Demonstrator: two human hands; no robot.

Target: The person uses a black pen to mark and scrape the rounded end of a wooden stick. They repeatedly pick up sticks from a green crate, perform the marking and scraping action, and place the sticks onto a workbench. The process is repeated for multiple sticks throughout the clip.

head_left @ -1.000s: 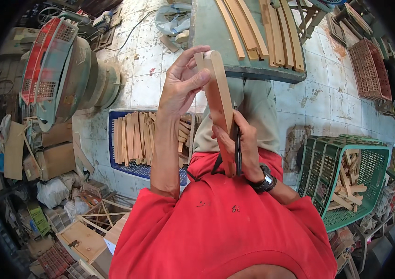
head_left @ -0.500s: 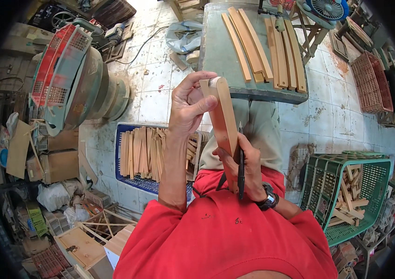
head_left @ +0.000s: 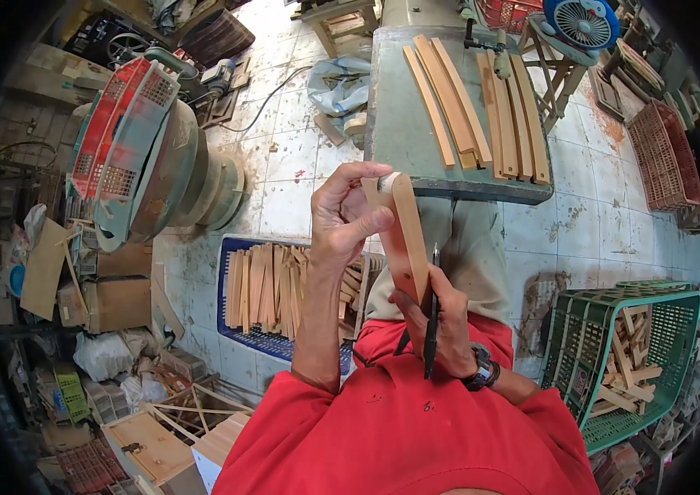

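Observation:
A pair of wooden strips, laid side by side, is held in front of my chest, their rounded ends pointing away from me. My left hand grips the far end, thumb on one side and fingers over the top. Lower down, my right hand wraps round the near end and also keeps a black pen between its fingers, tip up. Past my hands, several curved wooden strips lie in two groups on a green worktable.
A blue crate of wooden strips stands on the floor at left, and a green crate of wooden offcuts at right. A large round machine with a red basket stands far left. A blue fan sits beyond the table.
My view has shifted slightly, so the whole scene sits lower and further right. Both hands keep the same grip on the wooden strips.

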